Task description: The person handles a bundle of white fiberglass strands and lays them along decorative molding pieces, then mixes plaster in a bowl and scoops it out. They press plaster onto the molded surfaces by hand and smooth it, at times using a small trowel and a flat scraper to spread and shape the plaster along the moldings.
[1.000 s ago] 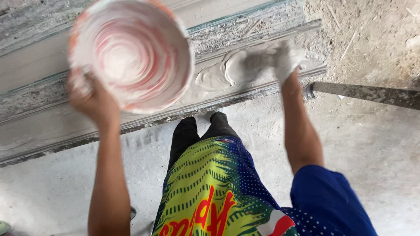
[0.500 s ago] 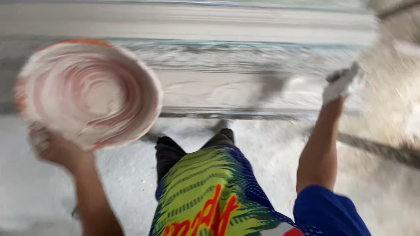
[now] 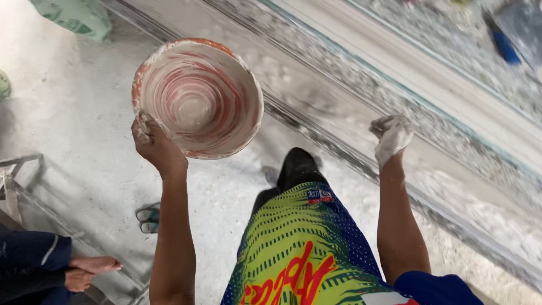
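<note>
Left hand (image 3: 155,146) grips the bowl (image 3: 197,99) by its near rim, fingers clamped, tilted toward the camera so the plaster-smeared inside shows. Right hand (image 3: 391,137), plaster-coated, fingers curled into a loose fist, nothing visibly held, hovers over the moulding (image 3: 451,107).

Left hand (image 3: 153,144) raised, fingers gripping, right hand (image 3: 392,137) plaster-coated, loosely curled
</note>
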